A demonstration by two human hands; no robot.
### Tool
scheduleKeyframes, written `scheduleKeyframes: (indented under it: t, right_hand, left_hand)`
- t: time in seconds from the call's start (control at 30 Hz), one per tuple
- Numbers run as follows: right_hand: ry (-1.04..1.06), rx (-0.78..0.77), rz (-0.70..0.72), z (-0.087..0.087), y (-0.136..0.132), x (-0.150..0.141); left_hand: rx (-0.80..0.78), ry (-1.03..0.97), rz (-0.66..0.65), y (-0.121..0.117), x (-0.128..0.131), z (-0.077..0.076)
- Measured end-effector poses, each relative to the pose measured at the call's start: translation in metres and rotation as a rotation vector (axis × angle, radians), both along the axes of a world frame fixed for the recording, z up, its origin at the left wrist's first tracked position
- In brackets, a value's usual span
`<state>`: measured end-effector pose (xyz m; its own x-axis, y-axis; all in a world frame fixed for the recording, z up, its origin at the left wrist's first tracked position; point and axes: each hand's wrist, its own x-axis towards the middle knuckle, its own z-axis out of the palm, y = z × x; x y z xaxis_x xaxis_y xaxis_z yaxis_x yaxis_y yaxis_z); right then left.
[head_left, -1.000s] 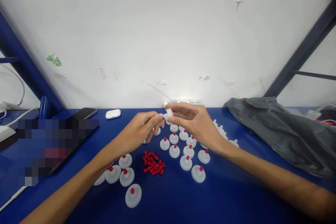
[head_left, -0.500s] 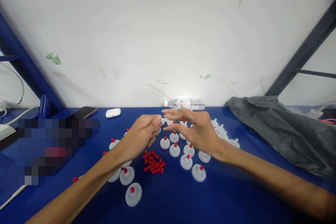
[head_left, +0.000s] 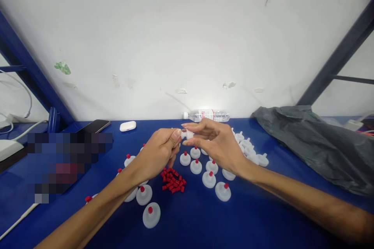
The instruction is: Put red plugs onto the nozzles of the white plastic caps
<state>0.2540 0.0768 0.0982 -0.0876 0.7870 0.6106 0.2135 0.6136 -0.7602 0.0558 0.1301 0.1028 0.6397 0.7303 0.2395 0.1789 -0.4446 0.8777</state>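
Wall (head_left: 175, 39): being kept white and matte by paint, with a green patch and peeling scraps scarring it.
Table (head_left: 187, 218): smooth blue top, being covered by small parts.
Plastic bag (head_left: 304, 148): dark grey, being left crumpled in soft folds at the right.
Smartphone (head_left: 97, 125): dark, pale-edged, being partly hidden by a pixelated patch.
Right hand (head_left: 219, 136): being held narrow, the held disc being gripped between thumb and fingertips.
Left hand (head_left: 163, 144): being kept closed, the disc's stem end being pinched by thumb and fingers; fingers are being curled tighter than a second ago.
Bottle (head_left: 222, 115): clear plastic, white-capped, being laid on its side against the wall; it was being largely covered by the right hand a second ago.
Bottle label (head_left: 202, 114): red characters are being shown, too small to be read.
Rounded case (head_left: 127, 126): glossy white, being left near the phone.
Capped discs (head_left: 153, 218): translucent white plastic, round, red-tipped, being spread on both sides.
Uncapped discs (head_left: 249, 150): being bunched beyond the right wrist, pale stems bare.
Held disc (head_left: 189, 135): white, being raised above the table between both hands, stem leftward; whether its tip is being capped cannot be told.
Red caps (head_left: 173, 183): short cylinders, being heaped centrally.
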Motion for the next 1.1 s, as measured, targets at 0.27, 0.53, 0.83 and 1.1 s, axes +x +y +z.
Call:
scheduleKeyframes:
  t: [0.27, 0.53, 0.83, 1.1]
  right_hand:
    - [-0.326, 0.292, -0.060, -0.012, 0.008, 0.013]
    - [-0.912, 0.305, -0.185, -0.001, 0.010, 0.014]
    - [-0.979, 0.260, -0.180, -0.007, 0.024, 0.025]
    - [-1.079, 0.185, -0.072, -0.014, 0.025, 0.027]
  left_hand:
    - [0.011, 0.059, -0.056, 0.005, 0.000, -0.005]
    - [0.219, 0.238, 0.105, 0.012, -0.012, 0.009]
    - [0.040, 0.410, 0.035, 0.028, -0.043, 0.037]
    - [-0.096, 0.723, -0.123, 0.028, -0.045, 0.027]
